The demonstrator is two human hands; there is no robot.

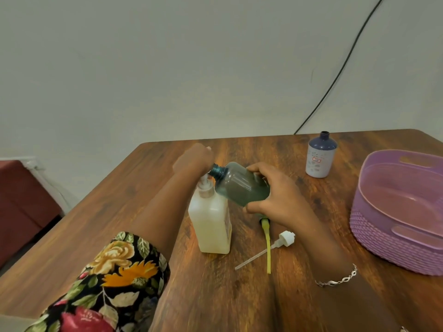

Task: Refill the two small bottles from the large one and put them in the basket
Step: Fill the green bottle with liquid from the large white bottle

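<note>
A large white bottle (210, 224) with pale liquid stands mid-table, its pump top under my left hand (195, 159), which presses on it. My right hand (275, 195) holds a small clear green bottle (239, 183) tilted on its side, its open neck up against the pump spout. A second small bottle (321, 155), white with a dark blue top and no cap, stands upright at the back right. The purple basket (388, 236) sits at the right edge with nothing in it.
Two loose pump heads lie on the wooden table (239, 295) in front of my right hand: a white one (285, 238) with a long tube and a yellow-green one (266, 233). A black cable (335, 77) runs down the wall. A red seat (21, 200) stands left.
</note>
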